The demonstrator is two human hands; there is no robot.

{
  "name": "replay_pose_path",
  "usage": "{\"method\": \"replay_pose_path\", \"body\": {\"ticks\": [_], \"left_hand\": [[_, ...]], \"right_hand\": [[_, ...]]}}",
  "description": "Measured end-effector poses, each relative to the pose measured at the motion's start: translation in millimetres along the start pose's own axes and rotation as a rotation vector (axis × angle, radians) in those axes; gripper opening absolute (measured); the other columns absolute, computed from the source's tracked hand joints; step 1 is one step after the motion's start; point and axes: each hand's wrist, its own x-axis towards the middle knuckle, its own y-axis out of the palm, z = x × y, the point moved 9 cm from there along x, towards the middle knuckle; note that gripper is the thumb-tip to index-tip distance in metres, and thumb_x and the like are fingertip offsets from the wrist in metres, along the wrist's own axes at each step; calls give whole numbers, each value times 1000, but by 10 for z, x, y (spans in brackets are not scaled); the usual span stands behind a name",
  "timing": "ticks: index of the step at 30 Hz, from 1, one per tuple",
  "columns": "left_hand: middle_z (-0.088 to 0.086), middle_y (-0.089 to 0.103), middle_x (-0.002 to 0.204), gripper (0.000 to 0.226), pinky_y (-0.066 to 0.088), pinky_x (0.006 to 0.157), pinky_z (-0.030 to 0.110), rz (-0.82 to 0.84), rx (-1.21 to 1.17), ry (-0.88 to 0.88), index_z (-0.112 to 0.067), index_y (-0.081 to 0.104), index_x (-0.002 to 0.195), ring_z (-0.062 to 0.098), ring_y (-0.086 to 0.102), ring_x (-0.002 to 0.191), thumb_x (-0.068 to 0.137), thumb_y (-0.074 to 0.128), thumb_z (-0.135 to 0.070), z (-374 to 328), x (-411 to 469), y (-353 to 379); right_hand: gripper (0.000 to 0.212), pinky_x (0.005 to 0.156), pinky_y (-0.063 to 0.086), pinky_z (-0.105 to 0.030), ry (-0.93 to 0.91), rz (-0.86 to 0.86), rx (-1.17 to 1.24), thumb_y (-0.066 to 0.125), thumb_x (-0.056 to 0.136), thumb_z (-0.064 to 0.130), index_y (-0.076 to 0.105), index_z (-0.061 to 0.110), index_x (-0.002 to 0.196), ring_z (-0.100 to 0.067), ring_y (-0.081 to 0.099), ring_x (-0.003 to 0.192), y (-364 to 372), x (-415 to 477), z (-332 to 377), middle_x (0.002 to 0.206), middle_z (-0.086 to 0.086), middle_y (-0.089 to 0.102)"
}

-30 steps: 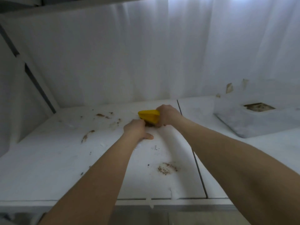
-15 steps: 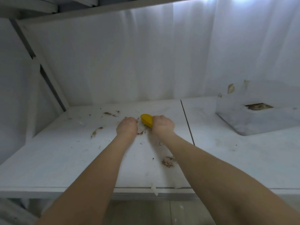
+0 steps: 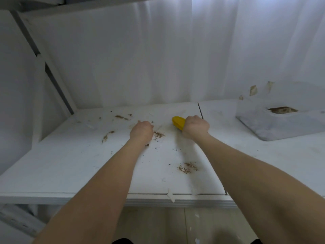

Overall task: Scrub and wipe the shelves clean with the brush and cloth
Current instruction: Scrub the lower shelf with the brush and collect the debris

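A white shelf (image 3: 70, 164) is running beneath a draped white sheet (image 3: 158, 59), with brown crumbs (image 3: 187, 168) scattered over it. The fingers of the right hand (image 3: 196, 128) are wrapping tightly round the yellow brush (image 3: 178, 122), which is poking out of the fist toward 10 o'clock, low against the shelf near the seam. The brush is looking like light, stiff plastic, probably slick when wet, so gripping across its back seems best for bearing down. At 9 o'clock from it, the left hand (image 3: 141, 132) is curling into a fist on the shelf, nothing showing inside. No cloth is showing. A pale tub (image 3: 281, 124) is sitting at 3 o'clock.
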Motion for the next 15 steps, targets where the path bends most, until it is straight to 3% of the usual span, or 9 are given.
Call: {"method": "replay_pose_path", "body": {"ticks": [3,6,8,11,13,15], "left_hand": [[16,61,115,25,46,79,31,7,29,-16,1,60,110,29,59,104,93,41,0,-34,-43,19],[15,62,114,25,45,79,30,62,49,50,2,60,109,30,59,105,92,42,1,-163,-82,23],[12,62,97,20,47,74,29,104,72,70,-3,62,91,29,61,96,90,44,3,-203,-111,14],[6,51,73,26,46,63,27,116,73,78,-11,47,64,24,55,72,88,48,1,-198,-149,1],[6,50,68,18,41,52,26,144,81,82,-7,56,74,20,49,58,90,49,-3,-212,-219,43],[11,58,75,19,39,46,25,173,95,70,4,59,104,19,47,53,94,48,-6,-208,-251,98]], "right_hand": [[22,61,37,-29,-132,40,-78,55,88,19,59,15,110,-21,51,81,40,-215,436,89,-1,48],[13,58,41,-26,-188,149,14,62,78,19,54,12,86,-19,54,71,39,-322,538,75,0,50],[13,52,40,-22,-150,161,106,63,72,17,51,11,73,-17,56,62,-103,-312,358,70,-1,56],[11,53,38,-22,-4,76,104,59,70,13,48,12,69,-17,50,57,-359,-269,-174,66,-2,53],[9,51,35,-21,69,58,36,58,72,13,51,11,76,-19,49,59,-398,-302,-482,68,-3,51],[11,56,38,-22,67,68,-6,55,79,14,56,12,90,-21,58,71,-316,-354,-558,79,-3,56]]}}
